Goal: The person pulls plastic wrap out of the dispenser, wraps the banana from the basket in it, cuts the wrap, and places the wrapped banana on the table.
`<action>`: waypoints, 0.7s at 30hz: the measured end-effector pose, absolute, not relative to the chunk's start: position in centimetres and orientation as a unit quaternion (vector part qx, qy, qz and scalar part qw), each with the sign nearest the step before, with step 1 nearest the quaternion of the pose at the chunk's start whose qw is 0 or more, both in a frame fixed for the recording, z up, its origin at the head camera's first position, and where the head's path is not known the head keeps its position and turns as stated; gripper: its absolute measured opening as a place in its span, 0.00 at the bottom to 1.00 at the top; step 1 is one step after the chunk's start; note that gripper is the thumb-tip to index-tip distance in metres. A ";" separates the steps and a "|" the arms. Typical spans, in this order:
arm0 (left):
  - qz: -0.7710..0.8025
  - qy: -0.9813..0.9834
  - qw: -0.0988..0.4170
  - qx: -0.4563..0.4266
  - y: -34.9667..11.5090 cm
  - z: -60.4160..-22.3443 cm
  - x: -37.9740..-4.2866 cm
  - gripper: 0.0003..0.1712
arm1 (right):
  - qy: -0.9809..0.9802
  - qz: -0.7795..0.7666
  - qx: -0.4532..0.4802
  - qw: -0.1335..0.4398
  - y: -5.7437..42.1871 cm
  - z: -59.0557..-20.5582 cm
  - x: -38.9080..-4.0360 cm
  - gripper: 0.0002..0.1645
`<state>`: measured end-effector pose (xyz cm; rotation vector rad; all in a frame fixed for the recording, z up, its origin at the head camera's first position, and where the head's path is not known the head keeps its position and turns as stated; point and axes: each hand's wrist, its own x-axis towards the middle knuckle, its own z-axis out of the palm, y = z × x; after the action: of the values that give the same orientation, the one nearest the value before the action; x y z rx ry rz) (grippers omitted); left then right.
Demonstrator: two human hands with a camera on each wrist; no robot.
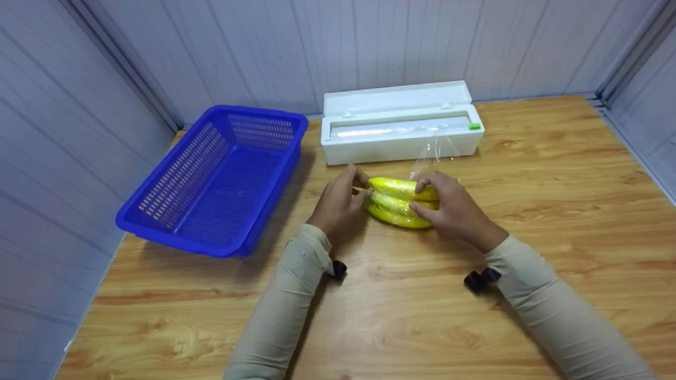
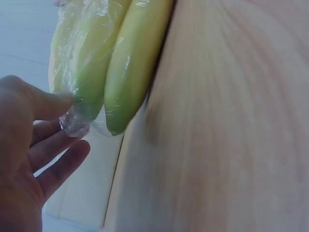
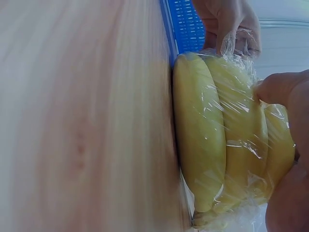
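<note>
A bunch of yellow bananas (image 1: 393, 205) with greenish tips lies on the table, covered in clear, shiny plastic wrap. At its left end, my left hand (image 1: 339, 203) pinches a crumpled twist of the plastic wrap (image 2: 76, 124) between thumb and fingers. My right hand (image 1: 453, 208) grips the bunch from above near its right end, thumb and fingers spread over the film. In the right wrist view the film stretches tight and wrinkled across the bananas (image 3: 199, 130). A loose clear flap (image 1: 435, 150) of wrap rises behind the right hand, towards the dispenser box.
Behind the bananas stands a white wrap dispenser box (image 1: 393, 153), its lid (image 1: 396, 98) raised and a roll of film inside. A green slide cutter (image 1: 474, 126) sits at its right end. To the left is a blue perforated basket (image 1: 232, 179). Panelled walls border the wooden table (image 1: 401, 327).
</note>
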<state>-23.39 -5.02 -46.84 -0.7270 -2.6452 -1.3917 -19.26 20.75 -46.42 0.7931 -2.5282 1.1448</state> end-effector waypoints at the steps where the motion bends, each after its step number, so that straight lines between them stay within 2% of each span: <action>1: -0.471 -0.853 0.020 -0.223 -5.0 -46.7 -23.4 0.09 | -0.868 0.394 0.273 0.127 20.7 -46.5 -19.3 0.17; 8: -0.606 -0.777 -0.073 -0.152 -4.4 -46.7 -24.0 0.26 | -0.862 0.414 0.263 0.126 20.8 -46.7 -19.3 0.17; 16: -0.695 -0.701 -0.135 -0.086 -4.3 -47.6 -24.4 0.21 | -0.859 0.425 0.260 0.118 20.6 -46.7 -19.4 0.16; 21: -0.730 -0.665 -0.147 -0.062 -4.3 -48.0 -24.2 0.22 | -0.861 0.425 0.253 0.117 20.5 -46.6 -19.4 0.16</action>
<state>-24.25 -4.30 -47.97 -0.2161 -2.3087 -2.5356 -19.36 20.48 -46.60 0.7413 -2.5209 1.2424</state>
